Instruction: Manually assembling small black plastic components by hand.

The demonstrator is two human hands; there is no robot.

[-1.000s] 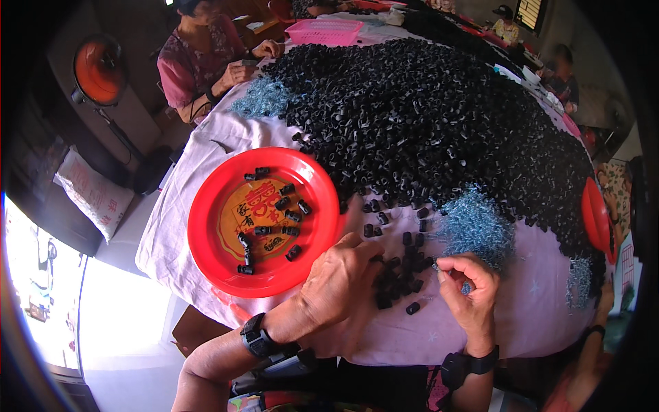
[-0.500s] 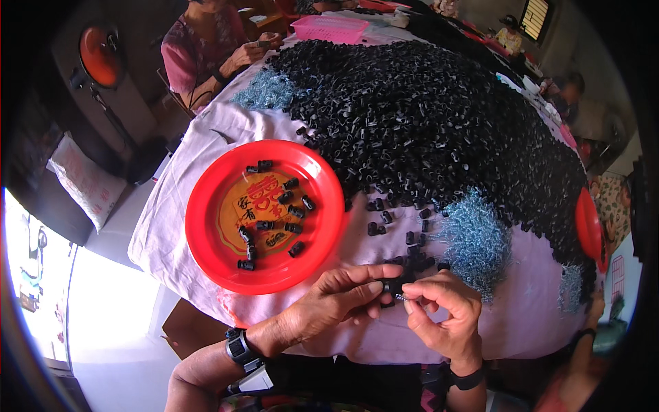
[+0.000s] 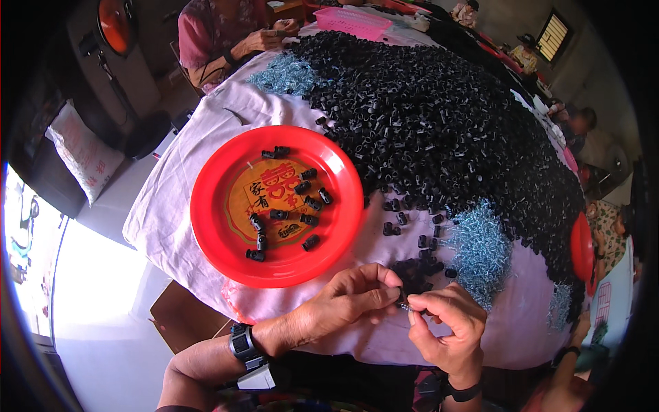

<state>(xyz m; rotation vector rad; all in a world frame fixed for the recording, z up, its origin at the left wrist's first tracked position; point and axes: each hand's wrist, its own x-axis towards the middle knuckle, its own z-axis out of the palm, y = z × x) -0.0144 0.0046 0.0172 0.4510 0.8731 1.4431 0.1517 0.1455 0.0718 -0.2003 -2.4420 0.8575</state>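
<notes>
My left hand (image 3: pixel 347 299) reaches in from the lower left and pinches a small black plastic cord-lock part between thumb and fingers, mostly hidden by them. Right beside it, my right hand (image 3: pixel 453 321) pinches a tiny silvery spring (image 3: pixel 405 307) by thumb and forefinger, its end close against the black part; whether it has entered I cannot tell. Just beyond the hands lie loose black parts (image 3: pixel 425 257). A heap of shiny bluish springs (image 3: pixel 482 254) is spread to the right. Left of the hands, a round red plate (image 3: pixel 208 237) carries several black cord locks (image 3: pixel 313 203).
A large heap of black plastic parts (image 3: pixel 439 117) covers most of the pink-white tablecloth (image 3: pixel 175 206). Another spring pile (image 3: pixel 285 74) lies at the far left, near a co-worker's hands (image 3: pixel 264 40). A pink basket (image 3: pixel 353 23) stands at the back, an open cardboard box (image 3: pixel 182 312) below the table edge.
The view has shifted a little, so the plate and heaps sit differently in it. Both hands stay together, still pinching the black part and the spring.
</notes>
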